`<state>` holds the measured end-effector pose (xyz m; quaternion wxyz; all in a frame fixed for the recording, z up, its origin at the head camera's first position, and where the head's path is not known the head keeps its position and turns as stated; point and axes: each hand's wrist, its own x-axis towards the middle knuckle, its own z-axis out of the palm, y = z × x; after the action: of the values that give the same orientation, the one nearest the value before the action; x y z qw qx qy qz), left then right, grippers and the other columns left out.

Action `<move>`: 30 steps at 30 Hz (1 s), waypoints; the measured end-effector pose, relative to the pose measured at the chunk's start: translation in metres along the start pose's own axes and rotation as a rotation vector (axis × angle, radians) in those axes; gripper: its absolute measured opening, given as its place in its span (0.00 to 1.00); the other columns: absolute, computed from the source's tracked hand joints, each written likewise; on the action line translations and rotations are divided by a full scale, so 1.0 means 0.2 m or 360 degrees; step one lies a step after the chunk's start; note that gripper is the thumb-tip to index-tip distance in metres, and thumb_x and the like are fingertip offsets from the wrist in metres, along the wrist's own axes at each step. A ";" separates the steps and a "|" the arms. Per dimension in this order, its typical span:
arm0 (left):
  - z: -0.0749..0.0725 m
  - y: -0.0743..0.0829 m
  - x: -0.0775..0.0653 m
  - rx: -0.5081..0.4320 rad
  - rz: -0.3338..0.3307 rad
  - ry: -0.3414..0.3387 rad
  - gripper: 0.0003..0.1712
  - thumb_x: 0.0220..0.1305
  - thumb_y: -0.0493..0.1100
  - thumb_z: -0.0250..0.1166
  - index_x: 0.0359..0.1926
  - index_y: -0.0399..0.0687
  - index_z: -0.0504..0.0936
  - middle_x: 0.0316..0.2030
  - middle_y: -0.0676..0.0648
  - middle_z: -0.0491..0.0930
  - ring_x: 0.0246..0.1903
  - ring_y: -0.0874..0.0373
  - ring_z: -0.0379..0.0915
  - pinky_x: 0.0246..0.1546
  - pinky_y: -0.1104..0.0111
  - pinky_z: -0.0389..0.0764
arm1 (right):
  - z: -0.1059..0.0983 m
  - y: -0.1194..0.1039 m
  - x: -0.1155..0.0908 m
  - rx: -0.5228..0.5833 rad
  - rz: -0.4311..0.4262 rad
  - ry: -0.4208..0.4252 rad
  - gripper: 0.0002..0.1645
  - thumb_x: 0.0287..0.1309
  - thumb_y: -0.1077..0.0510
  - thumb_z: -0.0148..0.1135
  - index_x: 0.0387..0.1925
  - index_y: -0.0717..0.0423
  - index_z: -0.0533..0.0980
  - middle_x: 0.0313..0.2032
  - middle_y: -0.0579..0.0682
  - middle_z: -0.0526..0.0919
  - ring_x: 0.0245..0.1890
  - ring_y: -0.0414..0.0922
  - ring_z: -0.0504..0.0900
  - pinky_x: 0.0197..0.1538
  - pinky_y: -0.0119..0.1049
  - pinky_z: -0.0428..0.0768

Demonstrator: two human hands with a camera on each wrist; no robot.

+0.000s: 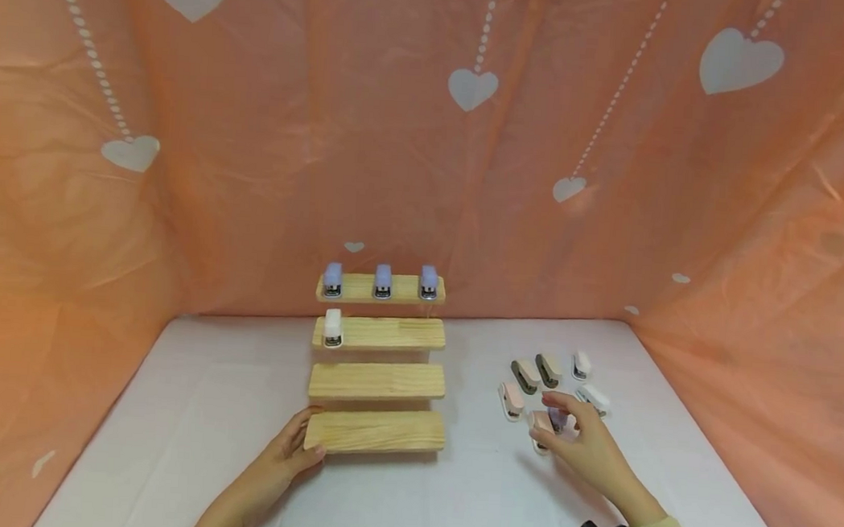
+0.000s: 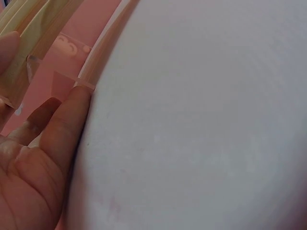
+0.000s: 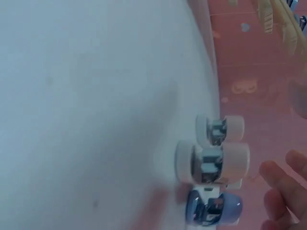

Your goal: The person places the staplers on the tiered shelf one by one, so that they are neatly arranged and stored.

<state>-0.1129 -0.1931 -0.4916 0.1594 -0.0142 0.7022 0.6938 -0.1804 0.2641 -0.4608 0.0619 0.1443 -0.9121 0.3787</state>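
Note:
A tiered wooden display rack stands on the table, several pale boards one above another. My left hand grips the left end of its lowest board, thumb at the front edge. Three purple mini staplers sit along the top board, and one white stapler is at the left of the second. My right hand hovers over the loose staplers, thumb and fingers apart with a gap around a pink stapler and a purple stapler. In the right wrist view its fingers are clear of them.
Around the right hand lie another pink stapler, two beige staplers with dark bases, one of them nearer, and white staplers. An orange curtain with white hearts hangs behind and beside the white table.

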 end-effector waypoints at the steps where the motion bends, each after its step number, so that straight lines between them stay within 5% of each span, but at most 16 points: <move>1: 0.00 0.00 0.00 -0.0001 -0.0002 0.0003 0.40 0.65 0.49 0.64 0.73 0.60 0.53 0.75 0.36 0.39 0.71 0.38 0.40 0.64 0.51 0.64 | 0.00 0.00 0.00 -0.0009 -0.0003 -0.0001 0.38 0.51 0.42 0.72 0.59 0.55 0.73 0.53 0.51 0.80 0.52 0.49 0.71 0.52 0.53 0.71; 6: 0.00 0.00 0.00 -0.0005 0.0002 0.0007 0.40 0.65 0.49 0.64 0.72 0.60 0.54 0.75 0.37 0.41 0.72 0.39 0.40 0.65 0.50 0.62 | 0.00 0.02 -0.02 -0.0019 0.0087 -0.0049 0.40 0.49 0.40 0.73 0.60 0.55 0.73 0.52 0.53 0.78 0.53 0.51 0.66 0.56 0.59 0.67; 13: 0.00 0.00 0.00 -0.0028 0.0005 -0.0001 0.40 0.65 0.48 0.63 0.72 0.58 0.54 0.75 0.37 0.42 0.71 0.39 0.42 0.65 0.53 0.64 | 0.00 0.04 -0.01 -0.0116 0.0220 -0.0188 0.42 0.45 0.37 0.74 0.60 0.50 0.75 0.46 0.59 0.69 0.45 0.51 0.66 0.43 0.44 0.68; 20: 0.00 0.02 0.00 -0.0036 0.0030 -0.0009 0.40 0.67 0.46 0.62 0.73 0.55 0.52 0.74 0.36 0.39 0.71 0.38 0.41 0.64 0.53 0.64 | 0.01 0.08 0.01 -0.0112 0.0084 -0.0161 0.31 0.46 0.42 0.74 0.52 0.48 0.81 0.50 0.50 0.79 0.48 0.48 0.65 0.49 0.49 0.66; 26: 0.01 0.02 0.00 -0.0047 0.0020 -0.0008 0.39 0.67 0.45 0.62 0.73 0.54 0.53 0.74 0.36 0.41 0.71 0.39 0.43 0.63 0.56 0.67 | -0.02 0.09 0.01 -0.0191 0.0066 -0.0201 0.27 0.47 0.43 0.74 0.51 0.45 0.82 0.59 0.49 0.77 0.49 0.48 0.65 0.48 0.49 0.64; 30: 0.01 0.01 0.00 -0.0036 0.0035 0.0009 0.39 0.67 0.44 0.62 0.72 0.53 0.53 0.74 0.36 0.42 0.71 0.39 0.42 0.63 0.55 0.66 | -0.03 0.09 0.02 -0.0237 0.0113 -0.0252 0.27 0.47 0.45 0.75 0.52 0.42 0.81 0.52 0.49 0.78 0.46 0.46 0.65 0.45 0.43 0.64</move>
<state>-0.1129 -0.1908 -0.4895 0.1496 -0.0103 0.6948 0.7034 -0.1896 0.2799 -0.4668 -0.0132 0.1363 -0.9443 0.2992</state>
